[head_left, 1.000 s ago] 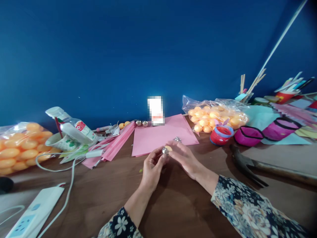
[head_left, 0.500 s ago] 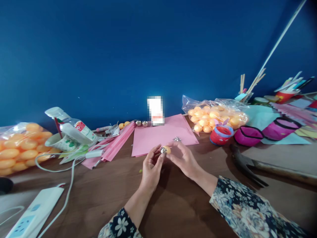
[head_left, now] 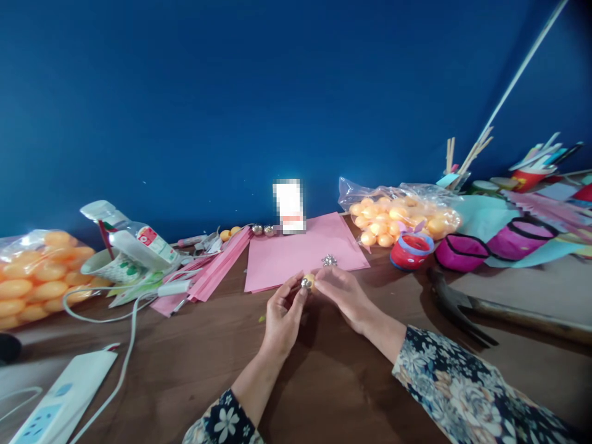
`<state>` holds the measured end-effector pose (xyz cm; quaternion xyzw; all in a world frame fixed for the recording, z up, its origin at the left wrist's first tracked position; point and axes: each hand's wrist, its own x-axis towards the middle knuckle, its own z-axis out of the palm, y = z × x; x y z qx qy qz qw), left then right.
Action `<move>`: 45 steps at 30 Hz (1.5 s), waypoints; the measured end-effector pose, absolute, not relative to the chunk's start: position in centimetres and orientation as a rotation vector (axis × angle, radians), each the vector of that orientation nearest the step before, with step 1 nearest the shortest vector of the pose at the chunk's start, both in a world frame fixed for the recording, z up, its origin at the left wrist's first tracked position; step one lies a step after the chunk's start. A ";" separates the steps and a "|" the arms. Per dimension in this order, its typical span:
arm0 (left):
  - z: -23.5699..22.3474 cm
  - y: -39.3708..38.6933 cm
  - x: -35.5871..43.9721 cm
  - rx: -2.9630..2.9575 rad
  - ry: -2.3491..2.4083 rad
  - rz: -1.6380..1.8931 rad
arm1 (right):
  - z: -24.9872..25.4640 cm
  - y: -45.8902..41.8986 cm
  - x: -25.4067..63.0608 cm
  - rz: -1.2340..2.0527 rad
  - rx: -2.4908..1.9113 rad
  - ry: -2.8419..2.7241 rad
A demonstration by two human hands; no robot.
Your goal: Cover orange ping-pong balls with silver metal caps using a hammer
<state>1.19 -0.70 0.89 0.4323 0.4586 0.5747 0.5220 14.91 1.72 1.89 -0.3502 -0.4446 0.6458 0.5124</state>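
Observation:
Between the thumb and fingers of my left hand (head_left: 283,317) is a small orange ball (head_left: 311,281), its left side covered with shiny silver dome-shaped pieces. From the other side, my right hand (head_left: 349,302) brings its thumb and fingertips together against the ball. Whatever may sit between those right fingertips is too small to make out. A little pile of silver pieces (head_left: 329,260) lies just beyond the right hand on pink paper sheets (head_left: 282,262). Two silver-covered balls (head_left: 263,230) rest at the paper's back left corner.
Bags of orange balls stand left (head_left: 34,277) and right (head_left: 388,219). A hammer (head_left: 518,311) lies at right, near a red cup (head_left: 411,253) and purple fabric containers (head_left: 462,253). At left are a power strip (head_left: 60,398), cables, a bottle (head_left: 155,243) and pink strips (head_left: 217,268).
My right hand's fingers have moved left and closed in against the ball, leaving the silver pile. My left hand keeps its hold in nearly the same spot.

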 end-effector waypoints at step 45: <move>0.7 -0.5 0.9 1.051 1.056 1.336 | 1.6 1.7 14.7 1.670 -0.787 -1.041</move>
